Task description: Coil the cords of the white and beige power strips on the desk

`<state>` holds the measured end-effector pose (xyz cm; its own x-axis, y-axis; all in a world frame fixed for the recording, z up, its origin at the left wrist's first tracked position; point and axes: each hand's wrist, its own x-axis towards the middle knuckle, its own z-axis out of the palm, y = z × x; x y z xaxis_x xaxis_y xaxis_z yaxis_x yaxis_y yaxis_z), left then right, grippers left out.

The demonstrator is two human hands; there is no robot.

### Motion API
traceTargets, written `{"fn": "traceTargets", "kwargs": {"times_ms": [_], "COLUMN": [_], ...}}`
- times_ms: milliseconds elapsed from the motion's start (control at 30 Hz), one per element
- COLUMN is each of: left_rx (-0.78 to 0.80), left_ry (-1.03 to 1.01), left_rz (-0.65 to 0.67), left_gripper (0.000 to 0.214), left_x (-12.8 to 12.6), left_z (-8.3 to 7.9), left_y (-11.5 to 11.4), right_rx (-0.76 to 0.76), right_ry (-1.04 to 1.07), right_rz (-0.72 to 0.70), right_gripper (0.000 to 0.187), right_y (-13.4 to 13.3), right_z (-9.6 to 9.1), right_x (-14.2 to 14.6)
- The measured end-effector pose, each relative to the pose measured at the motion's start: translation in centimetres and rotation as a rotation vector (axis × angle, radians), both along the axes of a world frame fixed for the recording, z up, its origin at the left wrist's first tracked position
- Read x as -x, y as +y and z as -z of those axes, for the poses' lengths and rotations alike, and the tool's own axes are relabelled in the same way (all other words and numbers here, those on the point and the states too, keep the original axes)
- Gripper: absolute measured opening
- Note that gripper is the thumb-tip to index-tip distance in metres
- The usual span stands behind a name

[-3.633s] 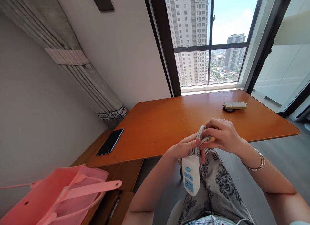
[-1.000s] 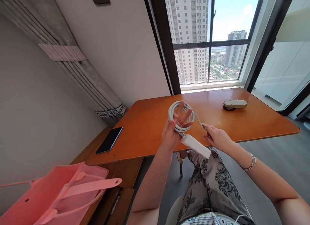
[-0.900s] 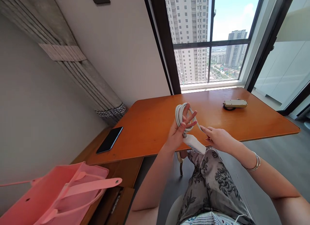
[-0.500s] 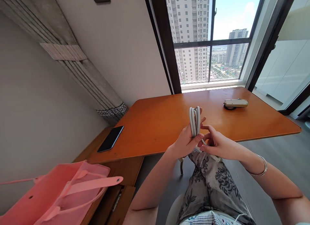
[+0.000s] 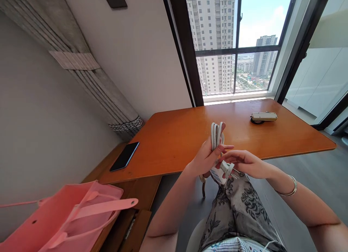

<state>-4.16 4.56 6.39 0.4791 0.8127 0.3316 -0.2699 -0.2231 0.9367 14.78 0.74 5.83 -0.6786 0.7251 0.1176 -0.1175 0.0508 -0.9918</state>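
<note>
Our left hand (image 5: 204, 158) keeps its grip closed round the looped cord (image 5: 214, 136) at the worktop's (image 5: 168, 139) near edge. Our right hand (image 5: 247, 164) is at the plug (image 5: 227, 168), this side of the worktop; whether its grip is closed, we cannot tell.

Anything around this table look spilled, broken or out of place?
Nothing stands out: the dark-screened device and beige bar rest on the table, no spill or damage shows, and the left hand holds looped white cord.
</note>
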Motion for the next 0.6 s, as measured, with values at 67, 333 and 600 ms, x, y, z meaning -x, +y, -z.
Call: {"fn": "traceTargets", "kwargs": {"times_ms": [67,333,600], "left_rx": [0.0,-0.131,0.183], "left_ry": [-0.003,0.104,0.066], "left_rz": [0.011,-0.012,0.201], "left_gripper": [0.036,0.047,0.081], "left_x": [0.0,-0.5,-1.9], "left_z": [-0.2,0.3,3.4], "left_y": [-0.2,0.0,0.6], "right_rx": [-0.167,-1.024,-1.186], "right_ry": [-0.104,-0.411,-0.381], "right_rz": [0.017,0.45,0.906], "right_gripper": [0.039,0.013,0.048], "right_y": [-0.3,0.1,1.3], "right_z": [-0.3,-0.1,-0.3], "right_x": [0.0,0.2,1.3]}}
